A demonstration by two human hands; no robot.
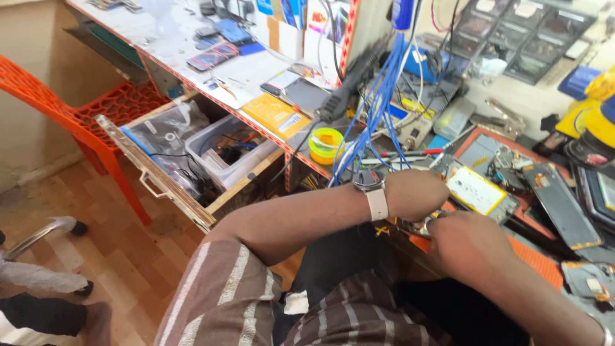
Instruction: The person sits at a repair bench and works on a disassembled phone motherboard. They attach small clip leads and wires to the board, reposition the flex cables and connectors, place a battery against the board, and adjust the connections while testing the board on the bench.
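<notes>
Hands meet at the bench's near edge: the left hand (415,192), with a watch (371,187) on its wrist, and the right hand (466,247) both close on a small metallic part (423,225), mostly hidden between them. Which hand bears the grip cannot be told. The part sits just beside an opened phone with a yellow battery (475,191), on an orange work mat (535,256). Risks, as judged: a slip could send the part off the edge to the floor. Blue wires (378,109) hang close to the left wrist and could snag. The open drawer (186,160) below could catch anything dropped.
</notes>
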